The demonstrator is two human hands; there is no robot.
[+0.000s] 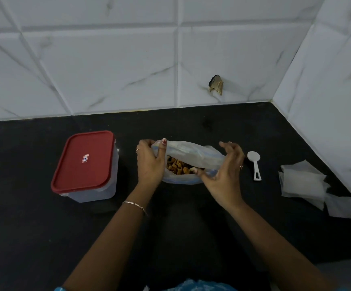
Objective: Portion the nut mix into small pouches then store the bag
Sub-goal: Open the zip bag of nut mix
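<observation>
Bag (191,153) of nut mix (178,165) sits mid-worktop (44,227), mouth held spread, likely so the white scoop (254,162) just right of it can go in; empty pouches (302,181) lie stacked further right, red-lidded container (86,164) well to the left. Left hand (149,162) comes in palm-right, thumb and fingers pinching the left rim. Right hand (224,173) is angled inward, fingers curled on the near-right edge of the plastic, forefinger raised.

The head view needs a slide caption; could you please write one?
Left hand and right hand hold the nut mix bag open, between a red-lidded container and a white scoop.
</observation>
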